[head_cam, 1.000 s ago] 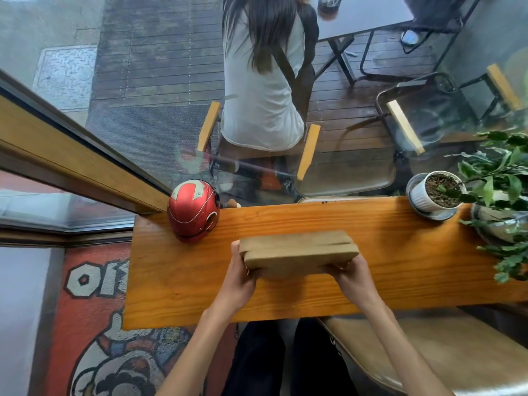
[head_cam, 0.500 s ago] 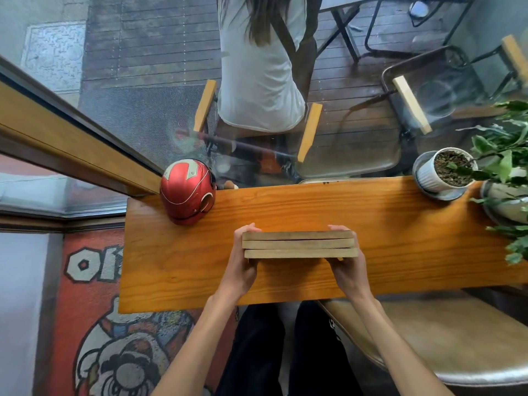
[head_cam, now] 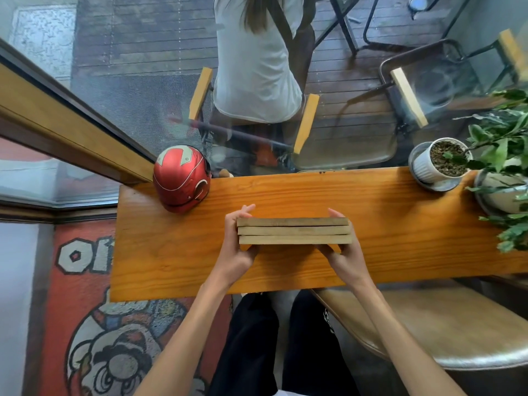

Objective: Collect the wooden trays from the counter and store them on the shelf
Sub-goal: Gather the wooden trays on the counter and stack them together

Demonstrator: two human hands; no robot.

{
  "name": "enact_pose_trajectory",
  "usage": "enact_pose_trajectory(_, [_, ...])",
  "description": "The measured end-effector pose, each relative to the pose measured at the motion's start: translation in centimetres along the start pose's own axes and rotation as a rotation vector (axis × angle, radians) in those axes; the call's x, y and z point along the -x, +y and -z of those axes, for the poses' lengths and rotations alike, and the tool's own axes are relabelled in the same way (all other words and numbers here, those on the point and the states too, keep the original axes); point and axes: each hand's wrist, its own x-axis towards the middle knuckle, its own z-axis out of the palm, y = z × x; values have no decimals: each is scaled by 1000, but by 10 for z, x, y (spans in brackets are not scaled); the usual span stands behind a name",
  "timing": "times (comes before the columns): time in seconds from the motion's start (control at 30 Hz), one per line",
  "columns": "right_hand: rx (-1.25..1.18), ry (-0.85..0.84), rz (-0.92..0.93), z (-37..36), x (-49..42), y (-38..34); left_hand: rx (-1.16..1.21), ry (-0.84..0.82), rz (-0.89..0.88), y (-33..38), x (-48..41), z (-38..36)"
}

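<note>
Head view is showing a stack of three wooden trays (head_cam: 294,230), edge-on toward the camera, so only their long, flat, pale-brown rims are showing, each a thin straight slab with a dull, slightly worn grain. The stack is being held level over the middle of the counter (head_cam: 171,258); whether it is resting on the wood or just above it cannot be told. The left hand (head_cam: 238,247) is clamping the stack's left end, thumb under the lowest tray and fingers curling over the top. The right hand (head_cam: 344,250) is gripping the right end the same way, fingertips showing above the top tray.

The counter is a long orange-brown plank with bold, glossy grain, running along a window. A rounded red helmet (head_cam: 181,178) with pale markings is sitting near the counter's far left corner, well apart from the trays. At the far right a ribbed white pot (head_cam: 425,164) is standing on a saucer, holding dark soil, and beside it a leafy green plant (head_cam: 503,155) is spreading from another pot.

Beyond the glass, a person in a white top is sitting on a wood-armed chair (head_cam: 307,121) on dark decking. Below the counter, a red cartoon mural (head_cam: 85,324) is covering the wall.
</note>
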Motion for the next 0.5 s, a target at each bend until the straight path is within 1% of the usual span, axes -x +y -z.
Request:
enact_pose_trajectory(0.1, [-59, -65, -32, 2, 0, -8, 5, 38, -48, 7, 1, -3])
enact_pose_trajectory(0.2, [-103, -61, -38, -3, -1, -14, 22, 62, -45, 10, 1, -7])
enact_pose_trajectory(0.33, [-91, -75, -37, -3, -1, -16, 16, 4, -5, 10, 8, -3])
enact_pose_trajectory(0.5, [-77, -88, -47, 7, 5, -12, -51, 1, -1, 8, 12, -7])
